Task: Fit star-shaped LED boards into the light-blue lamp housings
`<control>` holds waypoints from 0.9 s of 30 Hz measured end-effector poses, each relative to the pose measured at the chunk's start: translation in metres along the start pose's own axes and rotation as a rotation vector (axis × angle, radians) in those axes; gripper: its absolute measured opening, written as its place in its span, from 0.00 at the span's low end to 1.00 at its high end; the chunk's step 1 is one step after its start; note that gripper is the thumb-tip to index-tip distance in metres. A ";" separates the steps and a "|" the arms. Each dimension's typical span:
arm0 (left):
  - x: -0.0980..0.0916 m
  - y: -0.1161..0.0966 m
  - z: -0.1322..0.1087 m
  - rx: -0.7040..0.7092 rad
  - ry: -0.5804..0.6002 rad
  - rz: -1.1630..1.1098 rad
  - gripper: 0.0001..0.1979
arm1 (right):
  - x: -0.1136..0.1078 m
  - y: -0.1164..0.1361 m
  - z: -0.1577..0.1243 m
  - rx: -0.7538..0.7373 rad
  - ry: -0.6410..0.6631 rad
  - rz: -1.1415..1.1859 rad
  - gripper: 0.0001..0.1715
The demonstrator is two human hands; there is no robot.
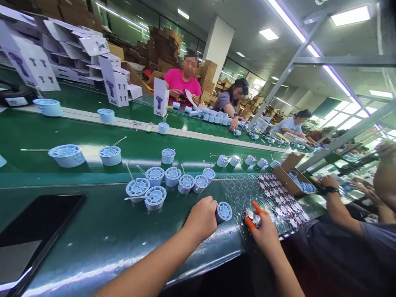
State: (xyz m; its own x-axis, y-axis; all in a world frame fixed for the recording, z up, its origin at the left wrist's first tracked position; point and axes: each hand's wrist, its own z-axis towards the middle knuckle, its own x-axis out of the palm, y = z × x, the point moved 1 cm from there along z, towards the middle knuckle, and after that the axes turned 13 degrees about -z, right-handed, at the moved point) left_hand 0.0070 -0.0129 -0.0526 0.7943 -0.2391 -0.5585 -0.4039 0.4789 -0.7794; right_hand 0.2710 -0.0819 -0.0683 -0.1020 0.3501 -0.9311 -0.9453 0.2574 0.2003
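Note:
My left hand (202,218) is closed around the side of a light-blue round plastic housing (224,211), whose spoked end faces me. To the right, my right hand (264,229) wears orange finger covers on thumb and forefinger. Between those two fingertips is a small whitish round part (250,214); its exact kind is unclear. This hand is over a clear plastic tray (235,187), whose right side holds several white-and-dark star-shaped pieces (278,198). Beyond my left hand stands a cluster of similar blue housings (155,197), some with thin wires sticking out.
A dark phone-like slab (40,235) lies at left. More housings (66,155) stand along the green belt (139,154). A cardboard box (287,175) of blue parts is beyond the tray. Co-workers sit opposite; another person's arm (340,206) is close at right.

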 end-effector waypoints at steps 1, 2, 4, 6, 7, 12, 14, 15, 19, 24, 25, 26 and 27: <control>0.000 -0.004 -0.002 0.019 0.012 0.050 0.10 | -0.001 0.000 0.001 0.036 0.013 0.011 0.29; -0.001 -0.007 -0.004 0.047 0.021 0.082 0.09 | -0.003 -0.001 0.002 0.069 0.026 0.018 0.29; -0.006 -0.011 -0.005 0.117 0.025 0.092 0.08 | -0.008 -0.001 0.005 0.105 0.057 0.031 0.25; -0.012 -0.013 -0.004 0.191 -0.016 0.057 0.09 | -0.014 0.000 0.007 0.088 0.089 0.041 0.20; -0.015 -0.014 -0.003 0.227 -0.052 0.034 0.11 | -0.019 0.002 0.008 0.068 0.094 0.046 0.18; -0.021 -0.017 -0.005 0.369 -0.098 -0.219 0.27 | -0.047 0.037 0.006 -0.039 -0.032 0.218 0.20; -0.019 -0.018 -0.006 0.347 -0.038 -0.394 0.32 | -0.061 0.066 0.004 -0.152 -0.007 0.365 0.23; -0.018 -0.018 -0.006 0.324 -0.019 -0.473 0.34 | -0.067 0.081 0.002 -0.232 0.037 0.433 0.22; -0.021 -0.014 -0.003 0.308 -0.055 -0.591 0.29 | -0.089 0.120 0.003 -0.475 0.192 0.557 0.13; -0.034 -0.011 0.006 0.290 -0.100 -0.555 0.14 | -0.086 0.101 0.011 -0.383 0.213 0.493 0.12; -0.034 -0.010 0.007 0.270 -0.089 -0.531 0.13 | -0.082 0.095 0.011 -0.355 0.233 0.460 0.12; -0.034 -0.008 0.008 0.241 -0.074 -0.496 0.12 | -0.078 0.090 0.011 -0.331 0.254 0.421 0.13; -0.032 -0.006 0.009 0.202 -0.053 -0.456 0.10 | -0.074 0.087 0.010 -0.310 0.274 0.375 0.13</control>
State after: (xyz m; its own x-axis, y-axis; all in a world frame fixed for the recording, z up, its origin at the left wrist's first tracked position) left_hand -0.0118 -0.0012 -0.0274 0.8937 -0.4212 -0.1546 0.0815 0.4912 -0.8672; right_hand 0.1997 -0.0765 0.0213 -0.4868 0.1091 -0.8667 -0.8713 -0.1318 0.4728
